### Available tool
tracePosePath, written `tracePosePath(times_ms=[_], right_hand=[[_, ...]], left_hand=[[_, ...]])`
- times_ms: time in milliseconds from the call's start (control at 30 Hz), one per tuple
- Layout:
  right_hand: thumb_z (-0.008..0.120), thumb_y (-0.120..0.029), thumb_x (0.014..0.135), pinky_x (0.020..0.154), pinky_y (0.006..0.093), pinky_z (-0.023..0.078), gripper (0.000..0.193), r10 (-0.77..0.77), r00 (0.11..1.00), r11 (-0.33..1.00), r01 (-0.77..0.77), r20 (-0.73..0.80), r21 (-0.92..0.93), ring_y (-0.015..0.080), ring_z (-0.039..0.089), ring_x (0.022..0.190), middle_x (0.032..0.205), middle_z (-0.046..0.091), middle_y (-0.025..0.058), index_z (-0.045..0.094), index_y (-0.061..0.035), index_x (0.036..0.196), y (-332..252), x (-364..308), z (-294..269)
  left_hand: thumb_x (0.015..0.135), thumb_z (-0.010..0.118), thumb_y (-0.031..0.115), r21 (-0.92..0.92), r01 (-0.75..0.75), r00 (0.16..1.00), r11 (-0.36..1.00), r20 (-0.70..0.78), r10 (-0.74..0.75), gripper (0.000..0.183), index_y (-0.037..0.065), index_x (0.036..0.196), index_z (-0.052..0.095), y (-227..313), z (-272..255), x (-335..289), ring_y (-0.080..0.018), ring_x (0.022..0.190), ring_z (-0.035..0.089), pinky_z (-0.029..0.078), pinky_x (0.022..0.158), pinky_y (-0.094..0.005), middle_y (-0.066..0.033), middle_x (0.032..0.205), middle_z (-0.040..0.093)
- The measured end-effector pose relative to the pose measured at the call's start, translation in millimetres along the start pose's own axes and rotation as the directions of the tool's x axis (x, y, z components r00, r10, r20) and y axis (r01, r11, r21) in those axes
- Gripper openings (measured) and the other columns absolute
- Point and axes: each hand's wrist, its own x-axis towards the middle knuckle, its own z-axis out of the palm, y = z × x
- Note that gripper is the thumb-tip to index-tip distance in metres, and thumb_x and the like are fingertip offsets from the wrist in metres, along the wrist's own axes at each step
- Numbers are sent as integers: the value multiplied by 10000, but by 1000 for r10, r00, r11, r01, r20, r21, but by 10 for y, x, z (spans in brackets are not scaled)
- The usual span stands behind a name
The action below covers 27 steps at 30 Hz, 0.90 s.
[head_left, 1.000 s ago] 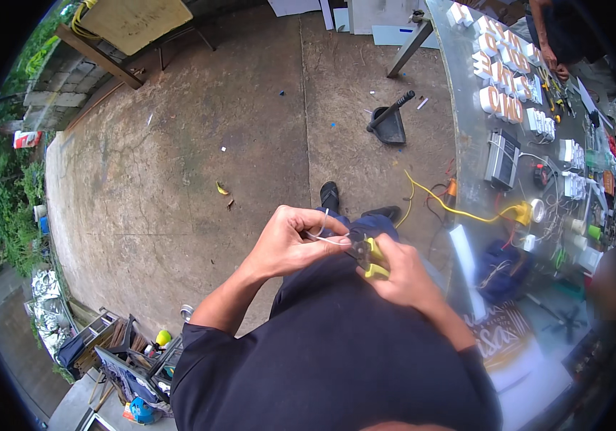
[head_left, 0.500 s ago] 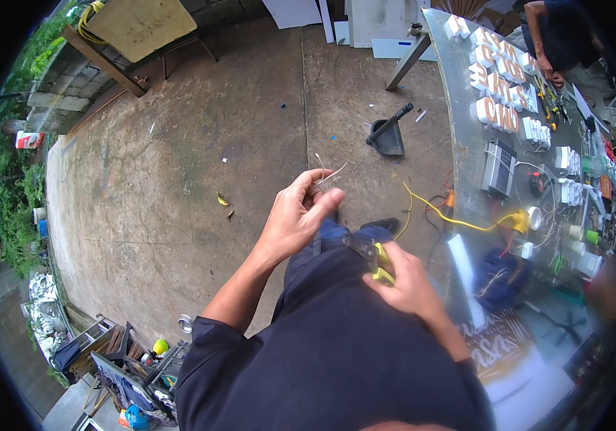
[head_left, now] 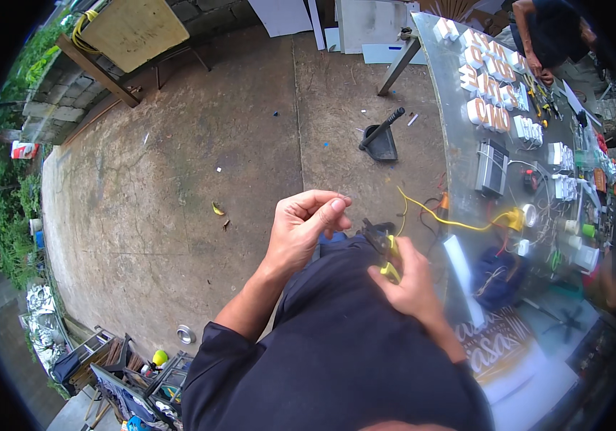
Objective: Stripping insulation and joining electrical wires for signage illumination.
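At the centre of the frame, pliers [head_left: 392, 270] with smooth yellow grips and a dark metal head lie in the right hand [head_left: 414, 281], its fingers curled round the handles. Just left, the left hand [head_left: 300, 224] pinches thumb and fingertips on a thin strand [head_left: 348, 197], too small to make out clearly, above the pliers' head. Chunky white letter blocks [head_left: 489, 115] with coppery faces stand on the grey worktop [head_left: 459, 169], upper right; a glossy sheet [head_left: 520, 359] with white script lies lower right.
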Motion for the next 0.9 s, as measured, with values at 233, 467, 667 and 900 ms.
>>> tracePosePath(times_ms=[233,467,667,900], right_hand=[[795,-156,818,753,364,518,464,-19,1000,1000,19,-11,20,255,661,823,938,667,149,559,0,1185,-125,-32,-24],[798,-167,808,717,357,496,470,-33,998,999,34,-47,15,240,620,775,898,646,124,565,-10,1185,-172,-22,-46],[804,-178,796,696,360,489,463,-40,998,999,39,-41,-19,243,610,752,883,634,117,572,-22,1166,-252,-21,-76],[827,-116,745,691,417,516,494,-95,994,994,91,-56,-67,363,648,801,914,647,169,559,-5,1144,-335,-27,-70]], left_hand=[[955,706,89,50,-91,993,995,-65,94,151,-51,1010,722,110,288,-164,-120,695,678,537,624,-236,-110,800,737],[938,715,53,67,-74,996,995,-51,78,123,-58,985,739,118,332,-222,-131,733,697,564,680,-252,-115,827,743],[923,701,2,186,-114,992,976,-30,122,88,-63,958,751,131,315,-280,-147,769,713,594,712,-271,-141,862,750],[894,699,-44,234,-214,977,948,41,210,89,-78,961,748,104,226,-316,-160,776,719,598,719,-279,-143,884,755]])
